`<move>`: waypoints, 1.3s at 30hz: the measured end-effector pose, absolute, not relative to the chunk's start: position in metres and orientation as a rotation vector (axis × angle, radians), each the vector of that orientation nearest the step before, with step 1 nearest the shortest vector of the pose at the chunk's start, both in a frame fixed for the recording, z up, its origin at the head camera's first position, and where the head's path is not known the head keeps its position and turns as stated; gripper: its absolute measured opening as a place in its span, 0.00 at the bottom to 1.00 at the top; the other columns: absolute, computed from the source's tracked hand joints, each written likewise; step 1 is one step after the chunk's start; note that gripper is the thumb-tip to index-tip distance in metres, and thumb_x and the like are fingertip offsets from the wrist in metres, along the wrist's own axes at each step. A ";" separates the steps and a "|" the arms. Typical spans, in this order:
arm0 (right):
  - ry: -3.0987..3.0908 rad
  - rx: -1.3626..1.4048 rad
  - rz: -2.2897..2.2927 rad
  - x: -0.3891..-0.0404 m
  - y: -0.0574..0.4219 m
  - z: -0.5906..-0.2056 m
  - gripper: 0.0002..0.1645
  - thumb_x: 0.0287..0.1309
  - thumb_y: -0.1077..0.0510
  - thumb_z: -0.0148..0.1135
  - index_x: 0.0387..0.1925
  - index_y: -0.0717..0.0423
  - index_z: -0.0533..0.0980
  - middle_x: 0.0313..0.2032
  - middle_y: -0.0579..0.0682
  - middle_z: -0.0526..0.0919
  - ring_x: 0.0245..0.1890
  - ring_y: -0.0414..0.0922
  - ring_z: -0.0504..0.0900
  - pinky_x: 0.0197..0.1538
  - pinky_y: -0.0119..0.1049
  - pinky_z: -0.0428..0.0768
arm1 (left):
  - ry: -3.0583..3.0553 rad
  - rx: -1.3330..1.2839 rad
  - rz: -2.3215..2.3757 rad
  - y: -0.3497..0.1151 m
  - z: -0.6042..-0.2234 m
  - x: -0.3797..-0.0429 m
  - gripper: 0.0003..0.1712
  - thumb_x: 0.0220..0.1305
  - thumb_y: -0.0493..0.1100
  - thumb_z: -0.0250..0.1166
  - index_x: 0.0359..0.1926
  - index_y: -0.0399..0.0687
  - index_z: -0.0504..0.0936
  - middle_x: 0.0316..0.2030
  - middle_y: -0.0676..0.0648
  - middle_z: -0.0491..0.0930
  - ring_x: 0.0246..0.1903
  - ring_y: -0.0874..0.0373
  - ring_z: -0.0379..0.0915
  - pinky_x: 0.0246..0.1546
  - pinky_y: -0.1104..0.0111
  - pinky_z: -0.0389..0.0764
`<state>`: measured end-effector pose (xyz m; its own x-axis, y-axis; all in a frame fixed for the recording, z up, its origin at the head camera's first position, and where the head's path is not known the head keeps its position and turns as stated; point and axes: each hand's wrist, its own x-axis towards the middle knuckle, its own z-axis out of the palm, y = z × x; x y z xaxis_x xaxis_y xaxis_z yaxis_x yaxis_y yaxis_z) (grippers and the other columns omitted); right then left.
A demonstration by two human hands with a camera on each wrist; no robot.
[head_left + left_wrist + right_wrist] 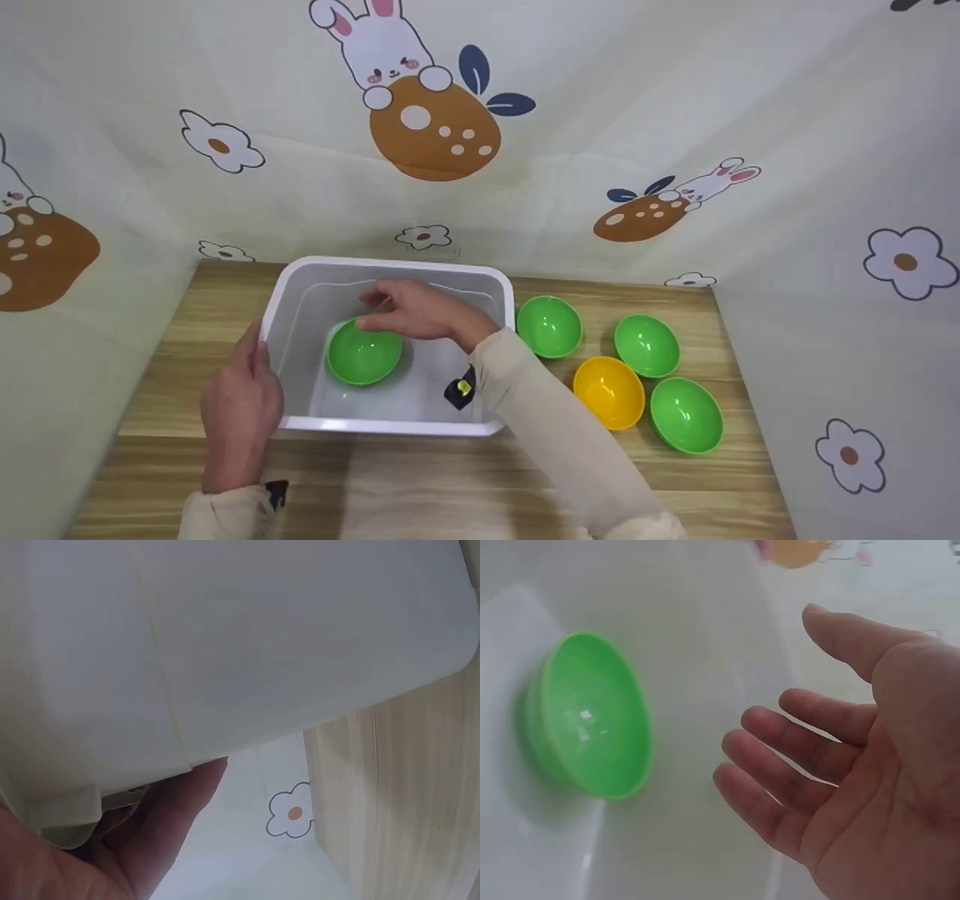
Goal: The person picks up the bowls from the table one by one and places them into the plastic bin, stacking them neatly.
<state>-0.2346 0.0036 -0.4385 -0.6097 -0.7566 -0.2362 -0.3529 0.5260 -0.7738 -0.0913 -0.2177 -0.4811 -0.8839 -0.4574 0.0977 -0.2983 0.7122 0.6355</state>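
Right hand (416, 309) empty over green bowl (364, 352) — left hand (241, 401) grips white tub (300, 289).
Risk: a careless reach could slide the bowl away.

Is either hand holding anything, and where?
The left hand holds the white plastic tub by its left rim; the right hand, open, holds nothing.

both hands were bare: left hand (240, 401), right hand (409, 309). cream long sleeves (555, 420) reached the wrists. each wrist carried a small black device (458, 390), the right one showing a yellow-green spot.
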 end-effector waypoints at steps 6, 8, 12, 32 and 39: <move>2.223 -0.870 -1.137 -0.233 0.025 -0.409 0.29 0.70 0.43 0.61 0.65 0.52 0.75 0.58 0.47 0.84 0.59 0.41 0.81 0.62 0.33 0.78 | -2.707 0.638 -0.955 -0.222 -0.480 -0.096 0.28 0.83 0.48 0.40 0.76 0.44 0.65 0.57 0.25 0.79 0.46 0.32 0.80 0.46 0.42 0.75; 2.239 -0.867 -1.199 -0.233 0.035 -0.400 0.28 0.70 0.43 0.62 0.64 0.52 0.76 0.57 0.47 0.84 0.58 0.41 0.82 0.61 0.33 0.79 | -2.711 0.648 -0.969 -0.224 -0.480 -0.098 0.28 0.83 0.48 0.39 0.76 0.45 0.64 0.59 0.26 0.78 0.48 0.32 0.80 0.47 0.42 0.75; 2.273 -0.838 -1.325 -0.233 0.062 -0.388 0.25 0.70 0.46 0.62 0.63 0.52 0.77 0.57 0.49 0.84 0.57 0.43 0.83 0.61 0.36 0.80 | -2.716 0.673 -0.998 -0.224 -0.479 -0.102 0.29 0.83 0.49 0.38 0.77 0.47 0.63 0.63 0.28 0.76 0.50 0.34 0.80 0.49 0.43 0.76; 2.702 -0.364 -1.486 -0.241 0.182 -0.423 0.30 0.70 0.47 0.62 0.65 0.60 0.73 0.64 0.58 0.77 0.64 0.55 0.75 0.67 0.51 0.75 | -2.729 0.740 -1.009 -0.233 -0.479 -0.108 0.30 0.83 0.51 0.36 0.78 0.49 0.60 0.67 0.31 0.72 0.52 0.34 0.77 0.53 0.41 0.73; 2.792 -0.243 -1.340 -0.242 0.200 -0.457 0.39 0.66 0.41 0.65 0.68 0.60 0.69 0.65 0.59 0.72 0.67 0.58 0.70 0.70 0.53 0.72 | -2.706 0.724 -0.977 -0.232 -0.480 -0.113 0.29 0.82 0.50 0.38 0.77 0.48 0.63 0.65 0.30 0.74 0.52 0.32 0.78 0.51 0.41 0.74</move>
<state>-0.2423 0.2000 -0.4570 -0.9872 -0.1557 0.0356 -0.1251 0.6156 -0.7781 -0.1129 -0.2323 -0.4803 -0.8663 -0.4995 -0.0008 -0.3847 0.6663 0.6388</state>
